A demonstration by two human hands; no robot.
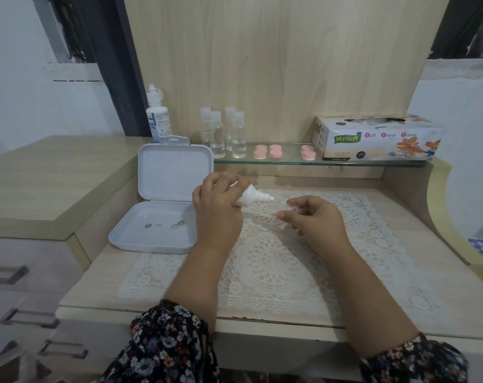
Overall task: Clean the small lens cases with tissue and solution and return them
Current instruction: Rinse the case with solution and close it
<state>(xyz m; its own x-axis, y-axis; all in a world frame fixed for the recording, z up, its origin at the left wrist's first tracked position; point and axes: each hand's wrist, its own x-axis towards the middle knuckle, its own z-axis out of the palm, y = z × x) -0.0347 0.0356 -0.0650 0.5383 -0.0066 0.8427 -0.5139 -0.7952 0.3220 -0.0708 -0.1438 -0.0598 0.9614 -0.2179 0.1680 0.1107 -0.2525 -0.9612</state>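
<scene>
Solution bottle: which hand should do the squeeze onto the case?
Left. The left hand already grips the solution bottle, nozzle aimed at the small clear case pinched in the right hand.

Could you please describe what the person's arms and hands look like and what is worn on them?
Both forearms are bare from the elbow region down. Each arm has a dark sleeve with a small floral print, left sleeve and right sleeve, gathered near the elbow. The left hand and right hand wear no gloves; no rings or watch are visible.
</scene>
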